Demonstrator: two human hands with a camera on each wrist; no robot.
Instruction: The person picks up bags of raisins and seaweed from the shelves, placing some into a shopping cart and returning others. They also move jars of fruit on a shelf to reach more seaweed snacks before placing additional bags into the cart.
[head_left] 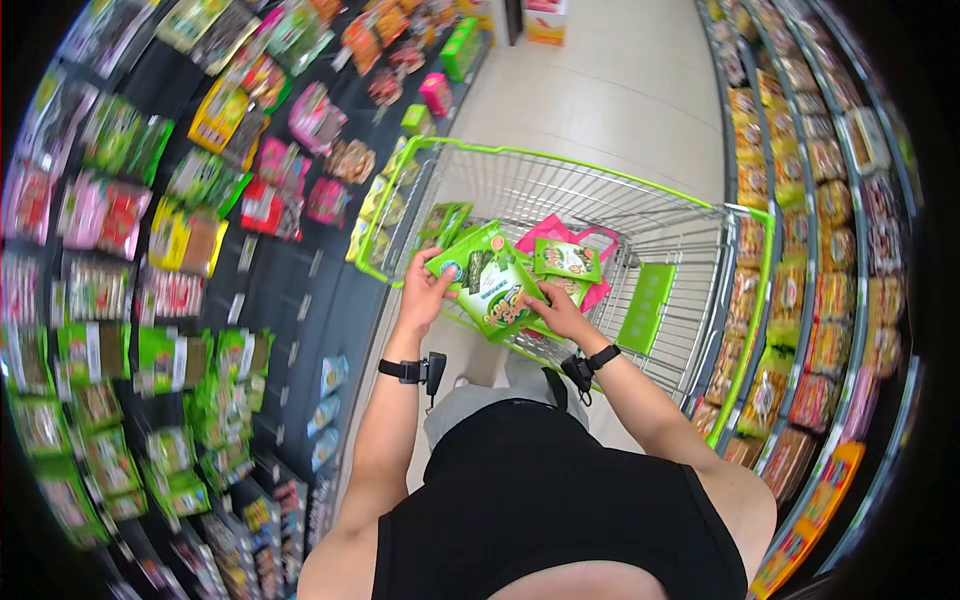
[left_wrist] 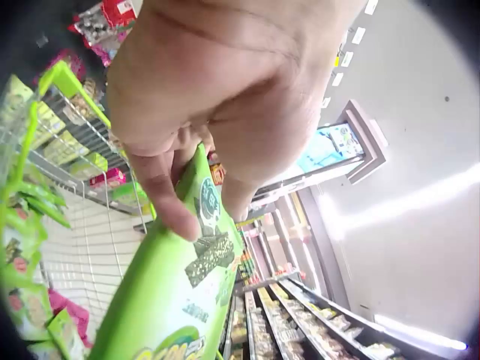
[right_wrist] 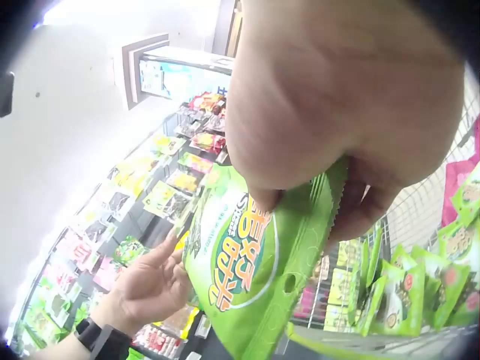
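- Above the shopping cart (head_left: 700,215), both hands hold one green snack packet (head_left: 492,285) over the basket, between the person's chest and the goods already inside.
- Left hand (head_left: 425,290): its fingers (left_wrist: 161,199) are curled on the packet's upper left edge, thumb on the printed face.
- Right hand (head_left: 560,312): its fingers (right_wrist: 262,196) pinch the packet's opposite edge, thumb in front and the rest behind, so the packet is clamped from both sides.
- Just beyond the fingers, more green packets (head_left: 568,260) and a pink bag (head_left: 575,238) lie in the cart; snack shelves (head_left: 150,250) run to the left of the left hand, more shelves (head_left: 810,250) to the right of the right hand.
- Step in hand, as I judge it: the packet is picked and held for a look or for lowering into the cart.
- The next move likely calls for bringing it down past the rim and letting go over a free spot beside the other packets, without crushing them.
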